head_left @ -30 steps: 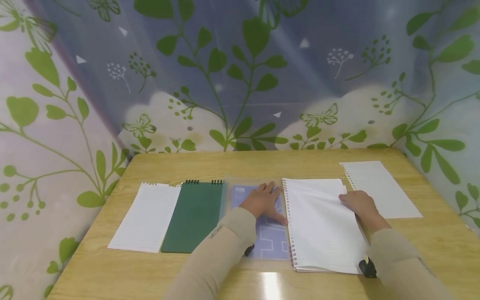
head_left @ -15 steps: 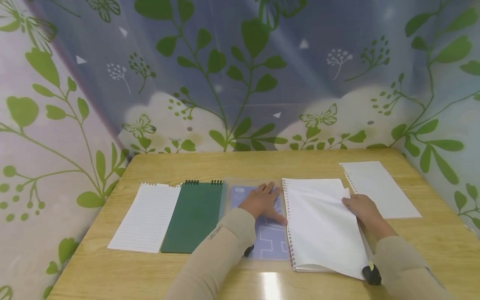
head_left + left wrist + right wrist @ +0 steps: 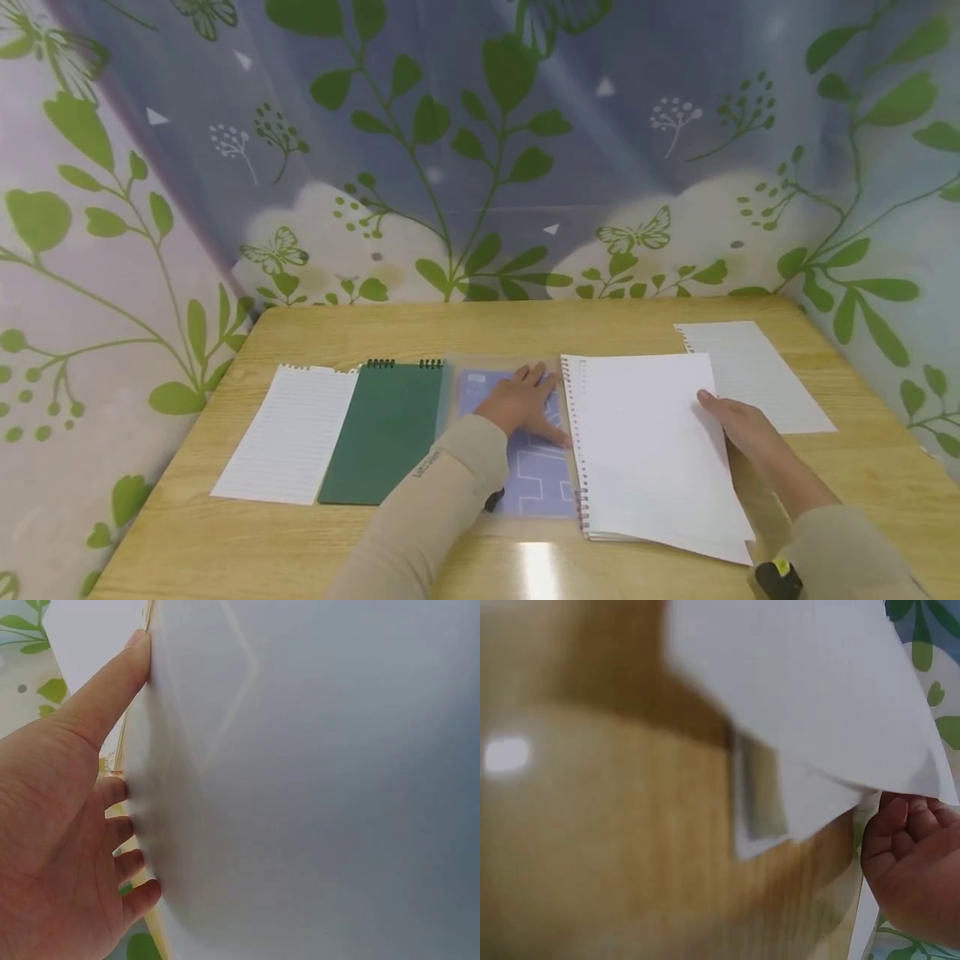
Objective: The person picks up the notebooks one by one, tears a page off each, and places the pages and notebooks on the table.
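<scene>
A spiral notebook lies spread out, its purple cover (image 3: 538, 483) under clear plastic on the left and white pages on the right. My left hand (image 3: 521, 402) rests on that cover with fingers spread, thumb tip beside the spiral binding (image 3: 585, 508). Along the right edge of the top sheet (image 3: 645, 450), my right hand (image 3: 750, 427) pinches the paper, thumb above and fingers beneath. This sheet sits askew over the pages, its lower right corner jutting past them. In the right wrist view, the sheet (image 3: 817, 682) is lifted and curved, with the curled fingers (image 3: 922, 832) under it.
Left of the notebook lies a green spiral notepad (image 3: 386, 433), partly behind my left sleeve. A lined torn sheet (image 3: 288, 433) is beside it. Another torn lined sheet (image 3: 772, 375) lies at the right, partly overlapped. A leaf-patterned curtain (image 3: 480, 167) hangs behind the wooden table (image 3: 450, 329).
My right hand has moved right and toward me, pulling the top sheet along; its creases have smoothed and its right edge now overlaps the far torn sheet. My left hand stays put.
</scene>
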